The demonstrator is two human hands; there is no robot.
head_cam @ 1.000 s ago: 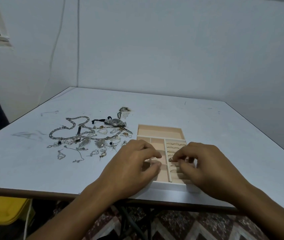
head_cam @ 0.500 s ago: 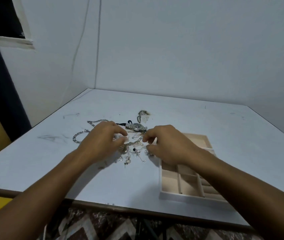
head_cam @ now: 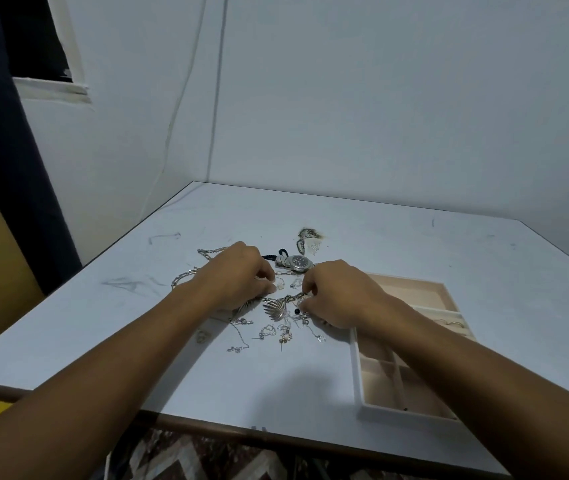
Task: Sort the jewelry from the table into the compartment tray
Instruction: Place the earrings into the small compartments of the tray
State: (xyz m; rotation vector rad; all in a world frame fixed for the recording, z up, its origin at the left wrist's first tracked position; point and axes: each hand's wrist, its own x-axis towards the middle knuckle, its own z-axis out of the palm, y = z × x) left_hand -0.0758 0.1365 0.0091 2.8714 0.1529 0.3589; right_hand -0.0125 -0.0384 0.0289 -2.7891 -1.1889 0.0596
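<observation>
Right, at the near edge the pale, scuffed worktop (head_cam: 130,362) runs across, with patterned floor (head_cam: 207,459) showing beneath it. Near right, the compartment tray (head_cam: 357,375) sits flat on the worktop, and the right forearm crosses over its left corner. In the narrow slots on its far right side lie a few small pieces (head_cam: 449,323), too small to name.

The loose jewelry (head_cam: 241,322) is spread on the worktop just left of the tray. Closest in are a heart charm (head_cam: 268,330) and a little drop earring (head_cam: 285,337), and behind them a silver shell-shaped pendant (head_cam: 274,310).

Both hands are down in the pile, close together. The right hand (head_cam: 340,296) has its fingers curled, with the tips pinching a thin chain (head_cam: 286,297) that runs across above the pendant. The left hand (head_cam: 238,282) is curled knuckles-up at the other end of it. Whether it actually grips anything, I can't tell.

Just beyond the hands sits a wristwatch (head_cam: 298,263), dial up. A chunky link chain (head_cam: 212,252) loops out past the left hand, and a dark tangled piece (head_cam: 307,233) lies furthest back. Behind it all is a plain wall (head_cam: 380,116) with a thin cable (head_cam: 172,116) running down it.
</observation>
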